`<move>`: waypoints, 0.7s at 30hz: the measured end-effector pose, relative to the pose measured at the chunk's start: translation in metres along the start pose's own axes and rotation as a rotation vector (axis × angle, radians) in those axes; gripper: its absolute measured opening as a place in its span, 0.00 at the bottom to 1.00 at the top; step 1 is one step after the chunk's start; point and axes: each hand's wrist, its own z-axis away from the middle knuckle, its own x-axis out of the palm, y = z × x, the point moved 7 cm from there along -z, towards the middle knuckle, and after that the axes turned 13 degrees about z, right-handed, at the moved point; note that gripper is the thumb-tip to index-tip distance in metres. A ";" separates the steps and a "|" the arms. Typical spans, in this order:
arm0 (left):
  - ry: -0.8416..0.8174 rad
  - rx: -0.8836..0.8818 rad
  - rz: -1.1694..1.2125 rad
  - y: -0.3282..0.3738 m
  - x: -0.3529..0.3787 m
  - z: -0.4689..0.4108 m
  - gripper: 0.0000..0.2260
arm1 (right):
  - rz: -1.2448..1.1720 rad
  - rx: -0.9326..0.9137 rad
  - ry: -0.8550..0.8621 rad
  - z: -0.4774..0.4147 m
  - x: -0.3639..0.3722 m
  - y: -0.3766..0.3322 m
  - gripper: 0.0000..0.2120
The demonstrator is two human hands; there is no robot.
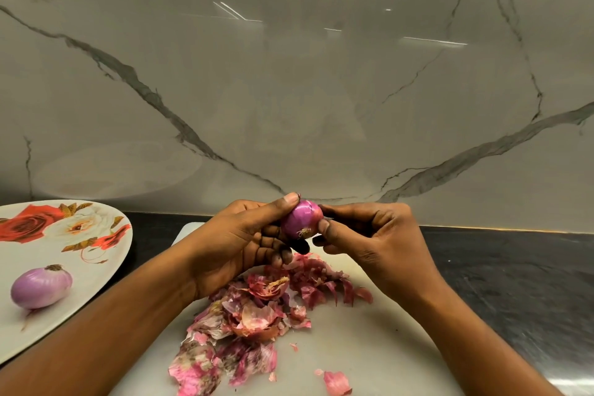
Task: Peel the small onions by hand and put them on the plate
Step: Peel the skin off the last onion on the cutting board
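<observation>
Left hand [244, 235]: centre of frame, curled round the onion [300, 219] from the left, thumb over its top, fingers beneath.
Right hand [369, 241]: just right of centre, pinches the same onion from the right, thumb near the root end, fingers curled.
Onion: centre, raised above the board [369, 341], glossy purple, root tuft towards the camera, clamped between both hands.
Second onion [40, 288]: lower left, lies on its side on the plate [38, 254], pale purple, peeled.
Plate: left edge, white with red and white roses, rests on the counter [514, 267], near the board.
Skins [263, 309]: lower centre, heaped on the board below the hands, one loose scrap near the bottom edge.
Board: white, lower middle, under skins and forearms.
Counter: dark, middle right.
Wall [289, 90]: pale marble with grey veins, fills the upper frame.
</observation>
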 end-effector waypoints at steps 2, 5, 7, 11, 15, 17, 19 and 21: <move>-0.004 -0.002 -0.022 0.000 0.000 0.000 0.23 | 0.015 -0.012 0.019 0.000 -0.002 0.000 0.11; 0.000 0.006 -0.042 0.001 0.000 0.000 0.23 | 0.020 -0.012 0.010 0.000 -0.001 0.000 0.12; 0.011 0.014 -0.051 0.001 -0.001 0.000 0.21 | 0.019 -0.017 -0.021 0.000 0.002 -0.001 0.14; 0.007 0.017 -0.063 0.000 0.000 0.000 0.20 | 0.027 -0.029 -0.048 0.001 0.007 -0.003 0.16; 0.003 0.009 -0.069 0.000 0.001 0.001 0.20 | 0.040 -0.045 -0.057 0.000 0.005 -0.002 0.17; 0.001 0.007 -0.072 0.000 0.001 0.002 0.20 | 0.037 -0.050 -0.074 0.001 0.005 -0.003 0.17; 0.002 0.006 -0.077 -0.001 0.001 0.002 0.21 | 0.032 -0.053 -0.090 0.001 0.005 -0.004 0.17; 0.006 0.004 -0.073 0.000 0.001 0.002 0.22 | 0.034 -0.058 -0.096 0.002 0.005 -0.004 0.17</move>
